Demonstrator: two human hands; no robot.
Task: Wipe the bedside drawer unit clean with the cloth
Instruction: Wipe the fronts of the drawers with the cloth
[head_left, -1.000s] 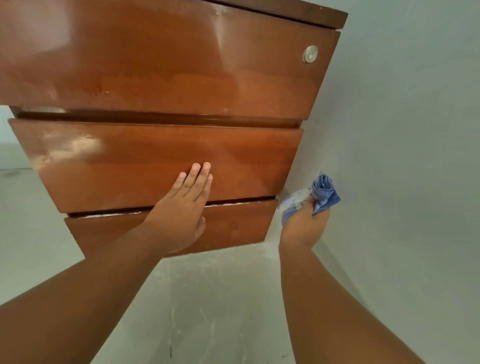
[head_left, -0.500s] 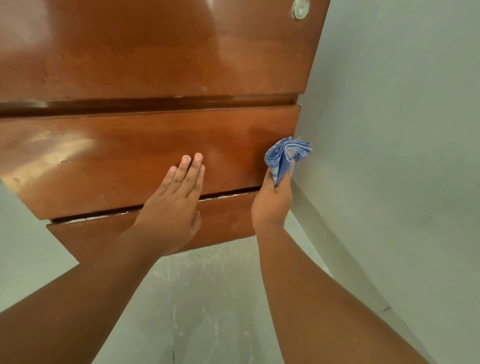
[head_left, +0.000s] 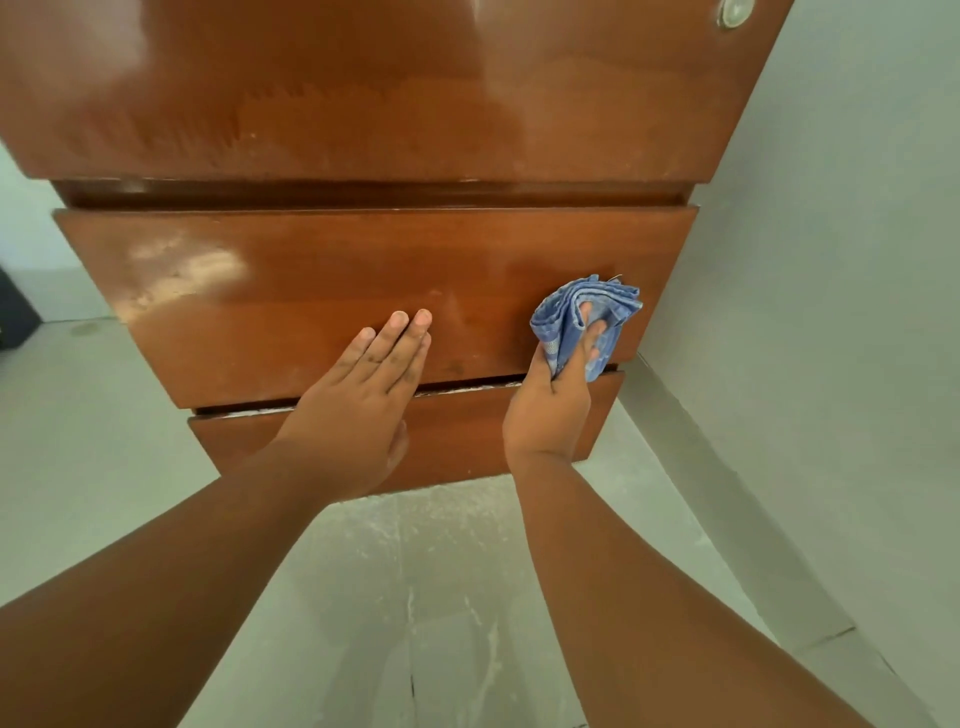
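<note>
Floor (head_left: 415, 597) nearest: grey, chalky streaks. Left hand (head_left: 358, 410) flat, fingers straight, pressed on the glossy brown middle drawer front (head_left: 322, 280) of the drawer unit (head_left: 363, 104). Just right of it, right hand (head_left: 550, 410) pinches bunched blue woven cloth (head_left: 571, 312) against same front, near its right edge. Far above the grip: round metal lock (head_left: 732, 13).

Drawer unit (head_left: 363, 291) glossy wood; cloth (head_left: 582, 317) soft woven; floor (head_left: 415, 597) matt.

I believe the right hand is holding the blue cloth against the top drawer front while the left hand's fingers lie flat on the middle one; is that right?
No: the head view shows the right hand holding the blue cloth against the middle drawer front, not the top. The fingers of the left hand do lie flat there.
</note>
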